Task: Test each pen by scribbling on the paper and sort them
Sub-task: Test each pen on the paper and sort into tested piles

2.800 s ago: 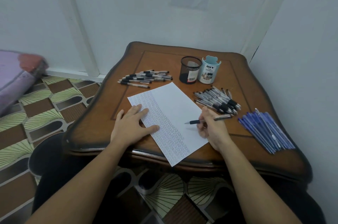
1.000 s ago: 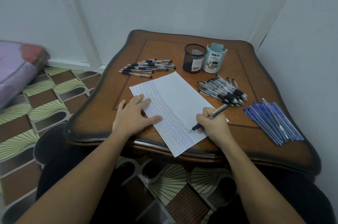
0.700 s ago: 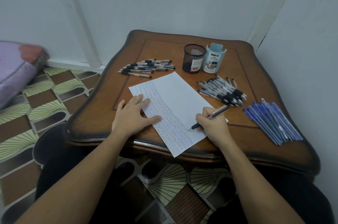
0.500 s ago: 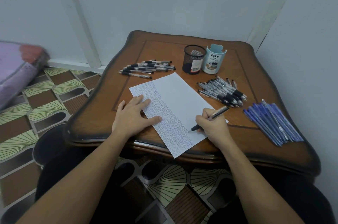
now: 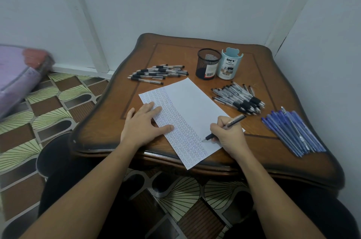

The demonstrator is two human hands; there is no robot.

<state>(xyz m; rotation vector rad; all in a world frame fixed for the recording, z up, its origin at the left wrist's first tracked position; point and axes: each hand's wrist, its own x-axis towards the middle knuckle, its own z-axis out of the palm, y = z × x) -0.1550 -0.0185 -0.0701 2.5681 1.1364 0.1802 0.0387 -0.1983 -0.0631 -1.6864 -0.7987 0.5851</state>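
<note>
Pen (image 5: 234, 120) swung tip-down onto paper (image 5: 187, 102), pinched in right hand (image 5: 228, 138) curled fingers (image 5: 217, 128); left hand (image 5: 141, 126) flat, fingers apart.

A home room: carved wooden table (image 5: 195, 53) in a white-walled corner, patterned floor (image 5: 48, 102), rolled bedding (image 5: 17, 74).

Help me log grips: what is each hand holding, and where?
Right hand pinches a pen near its tip; left hand holds nothing, flat on the paper.
</note>
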